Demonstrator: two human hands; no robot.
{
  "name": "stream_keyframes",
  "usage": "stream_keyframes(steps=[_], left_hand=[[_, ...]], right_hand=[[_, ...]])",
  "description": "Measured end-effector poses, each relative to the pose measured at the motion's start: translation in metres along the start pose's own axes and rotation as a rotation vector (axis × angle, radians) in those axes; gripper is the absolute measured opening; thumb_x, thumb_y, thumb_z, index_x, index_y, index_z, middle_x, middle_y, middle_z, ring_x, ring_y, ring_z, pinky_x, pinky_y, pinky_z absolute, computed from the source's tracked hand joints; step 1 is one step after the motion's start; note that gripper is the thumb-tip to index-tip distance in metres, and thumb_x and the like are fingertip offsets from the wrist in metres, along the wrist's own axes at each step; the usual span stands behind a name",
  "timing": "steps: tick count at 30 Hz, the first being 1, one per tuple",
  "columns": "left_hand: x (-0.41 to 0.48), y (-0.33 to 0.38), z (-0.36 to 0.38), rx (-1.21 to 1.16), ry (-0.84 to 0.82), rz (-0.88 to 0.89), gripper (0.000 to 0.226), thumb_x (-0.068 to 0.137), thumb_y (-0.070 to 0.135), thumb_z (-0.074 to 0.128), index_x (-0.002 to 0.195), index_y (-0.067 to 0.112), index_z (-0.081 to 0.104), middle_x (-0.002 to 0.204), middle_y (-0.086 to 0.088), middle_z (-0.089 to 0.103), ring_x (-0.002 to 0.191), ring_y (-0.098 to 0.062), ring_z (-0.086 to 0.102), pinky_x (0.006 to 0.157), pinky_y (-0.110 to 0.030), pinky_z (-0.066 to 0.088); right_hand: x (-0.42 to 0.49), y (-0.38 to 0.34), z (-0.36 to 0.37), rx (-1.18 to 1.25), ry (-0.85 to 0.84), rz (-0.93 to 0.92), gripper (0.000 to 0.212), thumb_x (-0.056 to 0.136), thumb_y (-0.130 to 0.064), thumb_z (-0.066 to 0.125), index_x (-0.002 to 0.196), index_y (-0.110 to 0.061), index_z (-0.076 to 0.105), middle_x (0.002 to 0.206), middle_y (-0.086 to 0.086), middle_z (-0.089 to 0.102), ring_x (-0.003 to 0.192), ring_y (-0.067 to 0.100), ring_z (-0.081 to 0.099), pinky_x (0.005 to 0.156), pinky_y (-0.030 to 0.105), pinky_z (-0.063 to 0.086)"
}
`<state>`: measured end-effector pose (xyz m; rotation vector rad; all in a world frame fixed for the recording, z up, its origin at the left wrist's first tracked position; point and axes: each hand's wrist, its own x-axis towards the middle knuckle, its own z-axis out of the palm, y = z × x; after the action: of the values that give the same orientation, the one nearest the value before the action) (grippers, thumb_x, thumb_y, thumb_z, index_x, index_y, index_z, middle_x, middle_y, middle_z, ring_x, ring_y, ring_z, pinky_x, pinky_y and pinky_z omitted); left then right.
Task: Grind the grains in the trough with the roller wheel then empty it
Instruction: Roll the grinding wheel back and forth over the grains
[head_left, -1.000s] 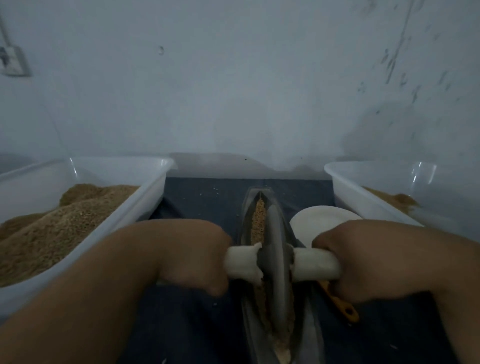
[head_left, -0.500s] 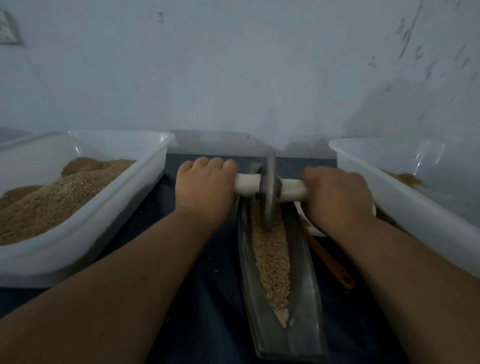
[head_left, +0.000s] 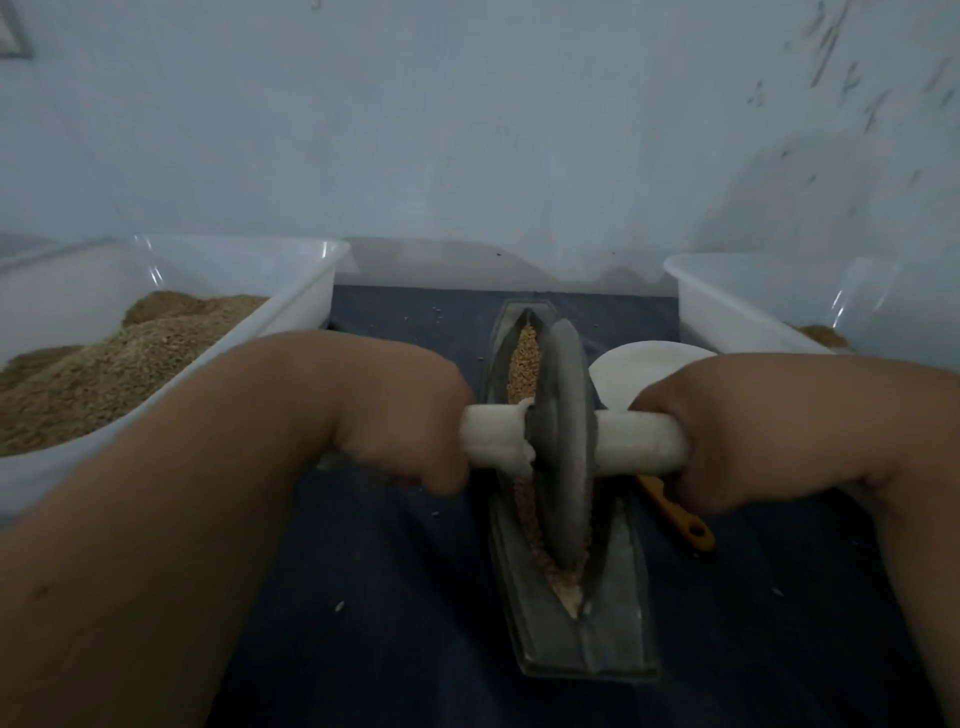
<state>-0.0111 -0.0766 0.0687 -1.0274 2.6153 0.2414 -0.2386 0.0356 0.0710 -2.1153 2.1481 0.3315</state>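
Observation:
A narrow metal trough (head_left: 613, 634) lies lengthwise on the dark cloth, with tan grains (head_left: 523, 358) along its groove. The grey roller wheel (head_left: 563, 447) stands upright in the groove, near the trough's middle. A pale axle handle (head_left: 639, 449) passes through the wheel. My left hand (head_left: 400, 415) grips the axle's left end. My right hand (head_left: 727, 431) grips its right end. The grains under the wheel are hidden.
A white tub (head_left: 291, 322) heaped with tan grain stands on the left. Another white tub (head_left: 727, 312) holding a little grain stands on the right. A white dish (head_left: 639, 364) and an orange-handled tool (head_left: 685, 525) lie right of the trough. The wall is close behind.
Half a second ago the wheel was at the trough's far end with my arms stretched out; both hands have pulled it back toward me to the middle.

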Motion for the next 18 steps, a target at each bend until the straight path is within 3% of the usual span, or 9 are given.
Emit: stream_keyframes(steps=[3, 6, 9, 11, 13, 16, 18], left_hand=[[0.005, 0.0, 0.001, -0.035, 0.035, -0.004, 0.018, 0.069, 0.029, 0.067, 0.076, 0.012, 0.07, 0.05, 0.006, 0.064, 0.037, -0.002, 0.05, 0.039, -0.013, 0.038], [0.016, -0.004, 0.003, 0.056, 0.184, -0.027, 0.022, 0.074, 0.037, 0.066, 0.088, 0.02, 0.065, 0.069, 0.003, 0.064, 0.062, -0.008, 0.06, 0.058, -0.022, 0.049], [0.036, -0.003, 0.013, 0.166, 0.565, -0.184, 0.019, 0.08, 0.04, 0.061, 0.091, 0.029, 0.051, 0.076, 0.01, 0.049, 0.079, -0.018, 0.056, 0.067, -0.034, 0.041], [0.049, -0.001, 0.021, 0.262, 0.836, -0.286, 0.021, 0.082, 0.035, 0.06, 0.097, 0.026, 0.049, 0.09, 0.003, 0.056, 0.093, -0.025, 0.057, 0.077, -0.039, 0.038], [0.058, -0.002, 0.025, 0.309, 0.965, -0.308, 0.031, 0.081, 0.031, 0.06, 0.109, 0.021, 0.05, 0.106, -0.004, 0.058, 0.1, -0.029, 0.054, 0.085, -0.041, 0.037], [0.061, -0.007, 0.026, 0.318, 1.045, -0.21, 0.026, 0.08, 0.03, 0.062, 0.101, 0.021, 0.051, 0.1, -0.003, 0.059, 0.091, -0.028, 0.056, 0.075, -0.037, 0.035], [0.057, -0.008, 0.023, 0.274, 0.969, -0.192, 0.021, 0.08, 0.033, 0.062, 0.09, 0.024, 0.044, 0.089, 0.001, 0.058, 0.078, -0.024, 0.053, 0.067, -0.034, 0.031]], right_hand=[[0.007, -0.002, 0.002, 0.001, 0.027, -0.001, 0.015, 0.069, -0.037, 0.069, 0.082, -0.034, 0.062, 0.076, -0.009, 0.065, 0.072, 0.005, 0.063, 0.065, 0.028, 0.056], [0.022, 0.001, 0.008, 0.011, 0.156, 0.027, 0.015, 0.072, -0.032, 0.07, 0.074, -0.038, 0.055, 0.07, -0.012, 0.059, 0.064, 0.001, 0.056, 0.051, 0.019, 0.041], [0.047, 0.003, 0.022, 0.014, 0.453, 0.122, 0.017, 0.074, -0.026, 0.066, 0.075, -0.032, 0.05, 0.072, -0.01, 0.055, 0.064, 0.01, 0.052, 0.059, 0.028, 0.047], [0.063, 0.004, 0.033, -0.046, 0.718, 0.145, 0.024, 0.074, -0.017, 0.064, 0.073, -0.025, 0.041, 0.07, -0.007, 0.049, 0.061, 0.02, 0.051, 0.057, 0.03, 0.036], [0.073, 0.006, 0.038, -0.099, 0.851, 0.165, 0.026, 0.073, -0.011, 0.062, 0.076, -0.024, 0.039, 0.069, 0.0, 0.048, 0.061, 0.028, 0.051, 0.058, 0.031, 0.028], [0.077, 0.009, 0.04, -0.119, 0.826, 0.202, 0.025, 0.073, -0.016, 0.062, 0.076, -0.025, 0.039, 0.067, -0.003, 0.043, 0.057, 0.024, 0.04, 0.055, 0.03, 0.026], [0.074, 0.011, 0.039, -0.113, 0.771, 0.188, 0.02, 0.074, -0.023, 0.062, 0.075, -0.026, 0.042, 0.066, -0.006, 0.045, 0.056, 0.021, 0.042, 0.05, 0.027, 0.025]])
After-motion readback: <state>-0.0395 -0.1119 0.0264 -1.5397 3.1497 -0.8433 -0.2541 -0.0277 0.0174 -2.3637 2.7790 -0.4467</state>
